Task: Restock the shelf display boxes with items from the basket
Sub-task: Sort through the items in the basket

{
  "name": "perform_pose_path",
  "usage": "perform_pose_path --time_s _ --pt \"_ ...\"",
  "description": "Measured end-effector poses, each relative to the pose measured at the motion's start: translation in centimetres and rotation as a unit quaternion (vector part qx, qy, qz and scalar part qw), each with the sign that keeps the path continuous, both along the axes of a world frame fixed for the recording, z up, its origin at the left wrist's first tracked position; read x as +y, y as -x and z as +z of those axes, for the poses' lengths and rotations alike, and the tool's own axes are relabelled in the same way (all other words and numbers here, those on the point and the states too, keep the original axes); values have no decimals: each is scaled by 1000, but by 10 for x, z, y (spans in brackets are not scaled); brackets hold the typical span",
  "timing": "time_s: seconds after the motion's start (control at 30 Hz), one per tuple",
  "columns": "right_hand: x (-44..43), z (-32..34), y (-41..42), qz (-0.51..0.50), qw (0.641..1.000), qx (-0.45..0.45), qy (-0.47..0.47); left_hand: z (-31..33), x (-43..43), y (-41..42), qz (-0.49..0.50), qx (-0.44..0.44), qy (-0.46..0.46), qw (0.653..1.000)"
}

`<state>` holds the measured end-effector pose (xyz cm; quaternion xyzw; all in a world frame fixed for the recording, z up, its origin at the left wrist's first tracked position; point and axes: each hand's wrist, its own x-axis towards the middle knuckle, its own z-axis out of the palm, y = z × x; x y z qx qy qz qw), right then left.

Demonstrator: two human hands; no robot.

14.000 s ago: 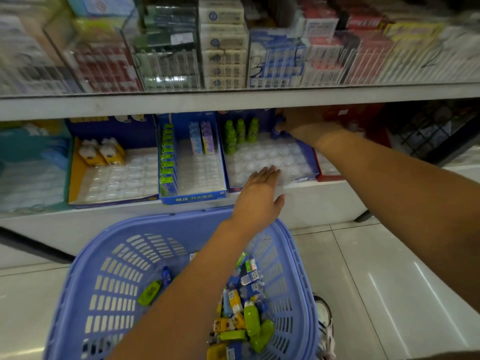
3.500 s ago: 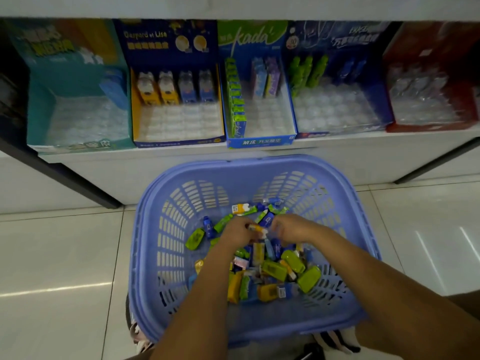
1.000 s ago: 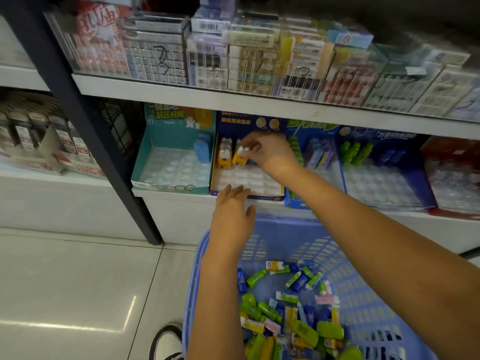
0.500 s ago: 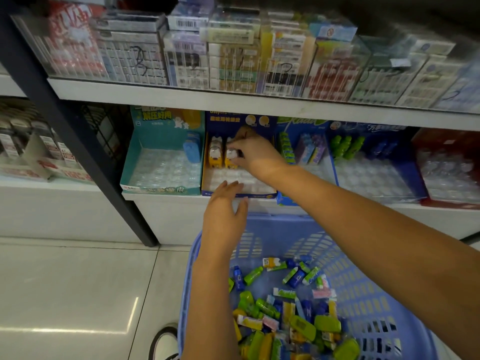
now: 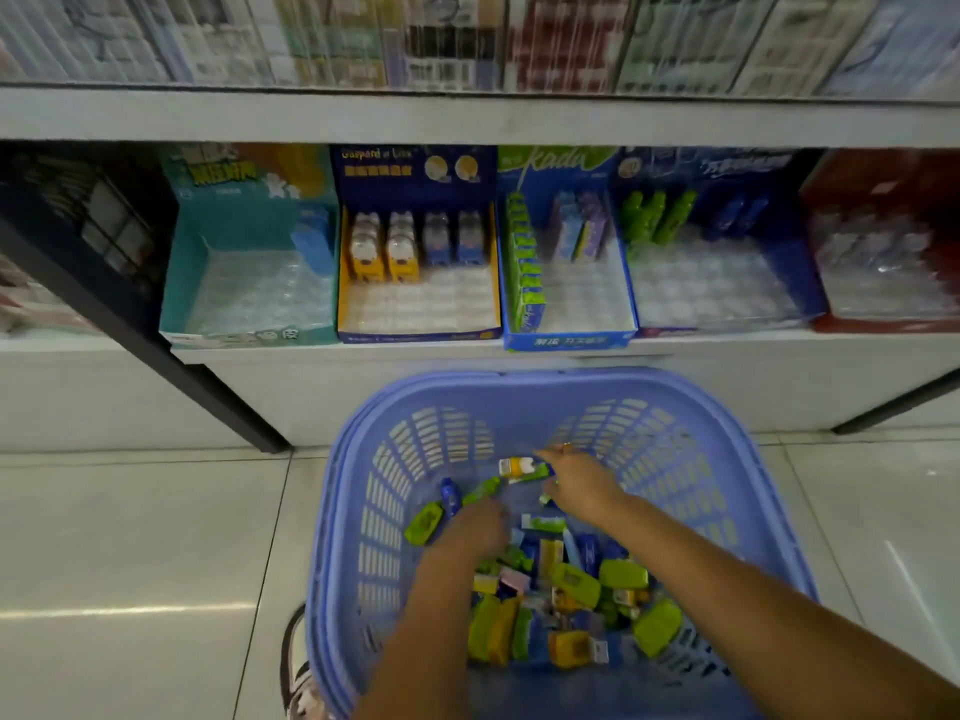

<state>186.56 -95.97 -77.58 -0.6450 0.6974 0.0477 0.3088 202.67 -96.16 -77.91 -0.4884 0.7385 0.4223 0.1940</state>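
Note:
A blue-violet basket point(image 5: 545, 379) stands on the floor below the shelf, with a pile of small green, yellow and blue items point(image 5: 571, 589) in it. Both hands are inside it. My right hand point(image 5: 579, 485) reaches to the far side, fingers stretched out on either side of a yellow-and-white item point(image 5: 515, 466). My left hand point(image 5: 478, 527) points down into the pile and its fingertips are hidden. On the shelf stand a teal box point(image 5: 249, 304), a yellow-lined box point(image 5: 415, 309) with yellow and blue items at its back, a blue box point(image 5: 571, 304), a dark blue box point(image 5: 717, 293) and a red box point(image 5: 883, 283).
An upper shelf board point(image 5: 467, 116) overhangs the boxes, with packed goods above it. A black slanted post point(image 5: 171, 366) stands left of the basket. My shoe point(image 5: 296, 667) sits by the basket's near left corner on the tiled floor point(image 5: 130, 537).
My right hand has left the yellow-lined box and come down into the basket. My left hand has dropped from above the basket's rim into the pile. The view has tilted down.

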Motion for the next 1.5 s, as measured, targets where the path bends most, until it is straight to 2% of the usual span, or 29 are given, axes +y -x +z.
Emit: perform_pose_path --time_s 0.1,0.17,0.3,0.43,0.5,0.53,0.6,0.63,0.7,0.8,0.87,1.0,1.07,1.13,1.23,1.33,1.4,1.5 --pt "-6 -27 -10 73 997 3 -26 -21 13 -1 -46 -43 -11 998" --pt "-9 -40 -16 97 995 18 -31 -27 14 -3 -34 -37 -5 999" --pt "-14 -58 -18 155 982 106 -11 -35 10 -4 -32 -23 -15 999" --pt "-14 -59 -10 173 979 109 2 -34 6 -2 30 -5 -4 1000" --pt "-15 -55 -8 161 985 56 37 -30 3 1 79 38 40 995" --pt "-15 -50 -8 121 992 -6 36 -26 1 3 123 83 52 988" --pt "-15 -35 -8 33 988 -148 -16 -22 -3 6 207 168 52 962" --pt "-14 -28 -7 5 981 -192 -38 -19 -6 7 224 184 40 956" --pt "-11 -17 -3 -29 975 -212 -56 -15 -8 4 219 184 10 958" --pt "-2 -10 3 -39 980 -174 -94 -17 -11 -7 234 154 6 960" --pt "11 -11 1 30 984 -102 -145 -14 -16 -14 264 121 -3 957" --pt "47 -23 -12 193 958 53 -207 1 -19 -21 373 174 -130 902" --pt "58 -27 -15 254 939 124 -198 10 -19 -22 385 208 -151 886" --pt "61 -29 -15 271 933 154 -182 20 -18 -24 384 232 -155 880" --pt "61 -30 -15 233 945 141 -183 34 -16 -28 380 272 -158 870" --pt "63 -32 -10 146 970 77 -181 51 -19 -32 369 312 -106 869" --pt "64 -32 -7 127 976 49 -168 65 -23 -34 368 332 -63 866" --pt "65 -31 -3 68 987 -30 -139 87 -28 -39 377 370 -27 849"
